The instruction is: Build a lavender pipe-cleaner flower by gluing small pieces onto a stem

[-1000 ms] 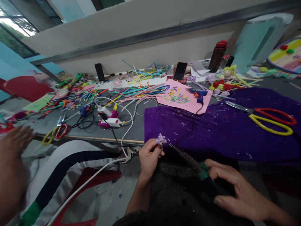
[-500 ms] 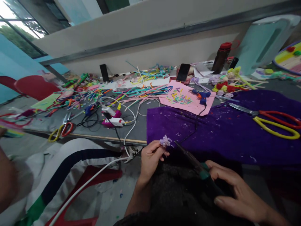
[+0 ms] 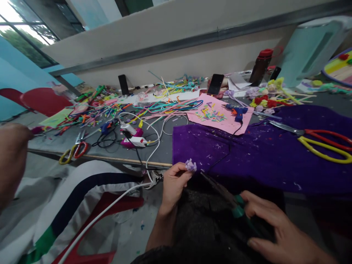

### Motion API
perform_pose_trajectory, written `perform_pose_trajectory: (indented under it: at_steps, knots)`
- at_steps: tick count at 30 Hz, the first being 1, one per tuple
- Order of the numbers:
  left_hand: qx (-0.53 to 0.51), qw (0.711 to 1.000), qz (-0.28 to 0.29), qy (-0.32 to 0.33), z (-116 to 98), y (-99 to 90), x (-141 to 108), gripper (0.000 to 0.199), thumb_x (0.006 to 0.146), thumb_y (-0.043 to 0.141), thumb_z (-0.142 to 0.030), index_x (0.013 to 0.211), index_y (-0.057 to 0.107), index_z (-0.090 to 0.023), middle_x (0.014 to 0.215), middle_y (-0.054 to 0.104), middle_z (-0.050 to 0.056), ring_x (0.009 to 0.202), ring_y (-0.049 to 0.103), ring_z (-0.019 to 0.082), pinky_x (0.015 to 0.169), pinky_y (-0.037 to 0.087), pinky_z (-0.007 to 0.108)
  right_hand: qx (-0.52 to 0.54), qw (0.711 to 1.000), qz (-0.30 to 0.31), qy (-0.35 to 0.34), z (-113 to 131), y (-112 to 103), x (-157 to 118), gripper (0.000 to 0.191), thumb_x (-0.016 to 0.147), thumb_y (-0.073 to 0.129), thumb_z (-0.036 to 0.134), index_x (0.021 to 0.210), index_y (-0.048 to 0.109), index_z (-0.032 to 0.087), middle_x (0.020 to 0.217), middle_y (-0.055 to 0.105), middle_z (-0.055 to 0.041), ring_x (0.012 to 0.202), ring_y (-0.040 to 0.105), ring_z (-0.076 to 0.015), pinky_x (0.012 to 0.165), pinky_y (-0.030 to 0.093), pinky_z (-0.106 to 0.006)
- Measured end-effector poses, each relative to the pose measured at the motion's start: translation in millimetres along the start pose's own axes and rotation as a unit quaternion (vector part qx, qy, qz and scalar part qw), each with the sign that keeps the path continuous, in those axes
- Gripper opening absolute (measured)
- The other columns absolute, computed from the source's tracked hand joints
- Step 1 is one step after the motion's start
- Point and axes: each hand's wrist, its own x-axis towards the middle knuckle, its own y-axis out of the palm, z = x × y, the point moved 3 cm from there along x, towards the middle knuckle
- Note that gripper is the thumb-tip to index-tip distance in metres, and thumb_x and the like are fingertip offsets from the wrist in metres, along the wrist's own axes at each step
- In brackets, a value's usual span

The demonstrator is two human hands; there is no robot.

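Pinched between the thumb and fingers of my left hand (image 3: pixel 175 185) is a small lilac fuzzy flower (image 3: pixel 190 165). My right hand (image 3: pixel 275 223) is wrapped round the green handles of a pair of scissors (image 3: pixel 220 189), whose dark blades point up and left towards the flower without touching it. Both hands are over my dark lap, at the near edge of the purple cloth (image 3: pixel 200 143). Small scraps lie on that cloth.
Red-and-yellow scissors (image 3: pixel 305 132) lie on the cloth at right. Beyond are pink paper (image 3: pixel 203 102) with cut pieces and a blue glue gun (image 3: pixel 238 113). A power strip (image 3: pixel 136 142) with cables lies left. Another person's arm (image 3: pixel 12 161) is at far left.
My left hand and the flower have shifted slightly left. The scissors in my right hand have moved slightly left and down. The other person's arm has come further into view.
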Motion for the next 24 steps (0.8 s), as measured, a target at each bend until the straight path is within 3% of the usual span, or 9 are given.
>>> perform_pose_trajectory:
  at_steps: [7,13,24]
  knots:
    - [0.048,0.997,0.014,0.056,-6.9,4.3,-0.9,0.006,0.066,0.065,-0.02,0.068,0.061,-0.016,0.062,0.052,-0.004,0.042,0.038,0.003,0.04,0.03,0.017,-0.032,0.999,-0.002,-0.003,-1.4,4.0,0.1,0.027,0.063,0.065,0.026,0.089,0.059,0.021,0.121,0.051,-0.0095,0.11,0.051,-0.028,0.084,0.049,-0.036]
    - [0.12,0.986,0.011,0.113,-11.4,5.3,-2.1,0.002,0.067,0.064,-0.018,0.068,0.063,-0.016,0.068,0.057,-0.002,0.051,0.048,0.007,0.047,0.037,0.019,-0.036,0.999,0.032,0.009,1.3,4.7,3.6,0.023,0.065,0.063,0.027,0.086,0.058,0.021,0.123,0.049,-0.0095,0.112,0.049,-0.0277,0.086,0.047,-0.037]
    - [0.166,0.968,-0.015,0.185,-15.1,8.3,-3.5,0.005,0.069,0.064,-0.021,0.067,0.063,-0.016,0.07,0.061,0.002,0.065,0.055,0.013,0.059,0.042,0.024,-0.018,1.0,0.005,0.0,3.9,4.0,10.7,0.02,0.065,0.062,0.025,0.084,0.056,0.022,0.112,0.054,-0.0072,0.103,0.054,-0.0252,0.081,0.049,-0.036]
